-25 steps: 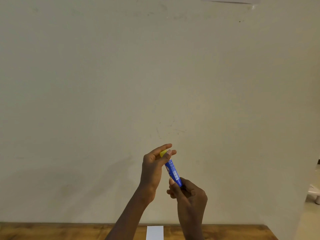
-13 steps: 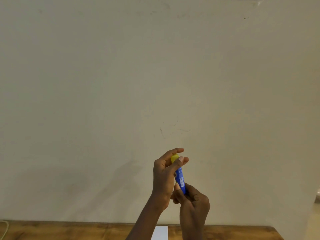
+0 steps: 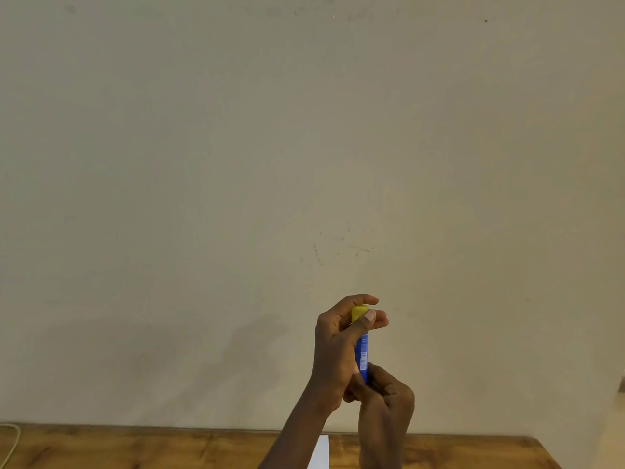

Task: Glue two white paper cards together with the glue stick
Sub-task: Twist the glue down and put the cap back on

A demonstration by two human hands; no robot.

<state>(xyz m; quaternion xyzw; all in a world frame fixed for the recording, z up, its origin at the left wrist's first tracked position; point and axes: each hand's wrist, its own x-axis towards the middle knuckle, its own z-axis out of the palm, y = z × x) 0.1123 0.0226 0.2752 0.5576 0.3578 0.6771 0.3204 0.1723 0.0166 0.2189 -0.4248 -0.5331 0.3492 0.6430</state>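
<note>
While the left hand pinches the yellow plastic cap at 12 o'clock, the right hand clasps the base of the upright blue glue stick at 6. Light, rigid and smooth, it probably needs a firm barrel grip. Below, one white paper card lies on the wooden table.

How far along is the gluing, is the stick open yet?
Not yet. Done: the glue stick is picked up and held upright above the table. In hand: the left hand grips the yellow cap, which is on; the right hand holds the base. Left: uncap, spread glue, press cards. Only one white card shows.
</note>
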